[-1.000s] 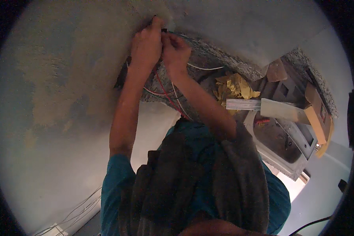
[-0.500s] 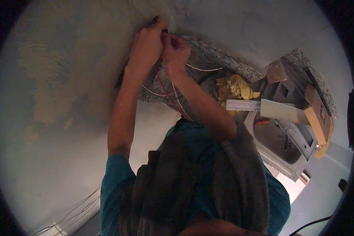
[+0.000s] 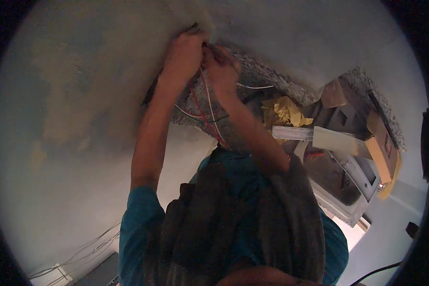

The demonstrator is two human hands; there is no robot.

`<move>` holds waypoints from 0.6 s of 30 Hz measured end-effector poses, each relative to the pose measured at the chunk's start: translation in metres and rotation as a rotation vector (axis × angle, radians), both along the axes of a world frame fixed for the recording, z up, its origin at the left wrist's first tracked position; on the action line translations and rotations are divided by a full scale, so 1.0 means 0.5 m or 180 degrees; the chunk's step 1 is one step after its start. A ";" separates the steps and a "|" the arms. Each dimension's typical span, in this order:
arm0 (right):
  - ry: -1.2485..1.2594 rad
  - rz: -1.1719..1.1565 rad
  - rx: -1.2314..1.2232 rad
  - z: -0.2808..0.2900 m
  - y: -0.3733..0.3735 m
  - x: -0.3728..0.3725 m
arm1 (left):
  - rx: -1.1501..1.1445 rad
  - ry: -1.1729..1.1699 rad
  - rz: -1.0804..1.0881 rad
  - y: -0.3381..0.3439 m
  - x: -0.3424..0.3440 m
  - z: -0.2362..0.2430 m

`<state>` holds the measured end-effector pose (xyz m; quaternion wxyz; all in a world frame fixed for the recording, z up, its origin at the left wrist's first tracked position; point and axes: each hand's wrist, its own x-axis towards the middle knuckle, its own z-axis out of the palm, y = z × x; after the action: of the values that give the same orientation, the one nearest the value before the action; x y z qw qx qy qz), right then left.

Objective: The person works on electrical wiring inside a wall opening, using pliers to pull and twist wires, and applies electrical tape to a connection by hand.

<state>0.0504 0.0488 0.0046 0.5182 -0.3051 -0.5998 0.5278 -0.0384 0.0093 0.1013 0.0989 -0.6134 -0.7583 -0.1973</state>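
My left hand [image 3: 185,57] is closed at a dark gap in the plastered wall [image 3: 81,76], near the top middle of the view, its fingertips around something I cannot make out. Just right of it, slightly lower, my right hand [image 3: 222,71] is closed, fingers curled toward a small dark piece between the hands; what it grips is hidden. Red wires [image 3: 200,109] and white wires [image 3: 254,87] run below and beside both hands over a rough, speckled grey surface [image 3: 291,85].
Crumpled yellow paper [image 3: 291,112], a metal strip [image 3: 291,133], a pale panel [image 3: 338,143] and an open cardboard box [image 3: 381,157] lie right. Below them is a basin [image 3: 352,209] with a red item [image 3: 313,155] inside. Thin cables [image 3: 95,245] hang at lower left.
Both hands have shifted a little right and down in the picture, and the surroundings have shifted slightly too. A white wire below the hands shows more.
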 end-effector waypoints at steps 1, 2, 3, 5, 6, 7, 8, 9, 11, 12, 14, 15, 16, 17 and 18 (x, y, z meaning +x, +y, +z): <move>0.0030 -0.0035 0.0272 -0.003 0.005 0.004 | -0.0005 -0.0059 0.0013 0.003 0.004 0.004; -0.0220 -0.0189 0.0426 0.001 0.011 0.002 | -0.0003 -0.0051 0.0012 0.003 0.003 0.004; -0.0470 -0.0346 0.0579 0.006 0.015 0.002 | 0.0073 -0.0025 -0.0048 0.002 0.002 0.003; -0.0498 -0.0319 0.0444 0.014 0.017 0.006 | 0.0154 0.0006 -0.0109 0.001 0.001 0.001; -0.0534 -0.0288 0.0308 0.019 0.018 0.009 | 0.0097 -0.0004 -0.0068 -0.001 0.000 0.000; -0.0529 -0.0287 0.0312 0.024 0.018 0.013 | 0.0039 -0.0014 -0.0027 -0.002 0.000 -0.001; -0.0490 -0.0238 0.0406 0.026 0.021 0.018 | 0.0044 -0.0010 -0.0027 -0.002 0.001 0.000; -0.0451 -0.0187 0.0500 0.027 0.023 0.021 | 0.0076 -0.0117 0.0009 -0.003 0.002 0.000; -0.0504 -0.0362 0.0815 0.018 0.028 0.024 | 0.0112 -0.0221 0.0033 -0.005 0.006 0.000; -0.0563 -0.0537 0.1126 0.011 0.033 0.025 | 0.0204 -0.0161 0.0069 -0.006 0.011 0.000; -0.0519 -0.0404 0.1173 0.005 0.048 0.021 | 0.0296 -0.0099 0.0111 -0.005 0.008 -0.005; -0.0477 -0.0258 0.1218 0.003 0.055 0.019 | 0.0230 -0.0213 0.0106 -0.003 0.002 -0.009; -0.0473 -0.0252 0.1218 0.001 0.062 0.018 | 0.0165 -0.0327 0.0101 -0.003 -0.004 -0.012; -0.0419 -0.0179 0.1333 0.005 0.071 0.021 | 0.0167 -0.0333 0.0105 -0.004 -0.003 -0.012; -0.0364 -0.0105 0.1447 0.007 0.080 0.024 | 0.0179 -0.0316 0.0108 -0.006 -0.001 -0.011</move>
<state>0.0622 0.0886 0.0079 0.5473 -0.2197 -0.7266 0.3525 -0.0391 0.0064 0.0958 0.0817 -0.5868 -0.7668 -0.2471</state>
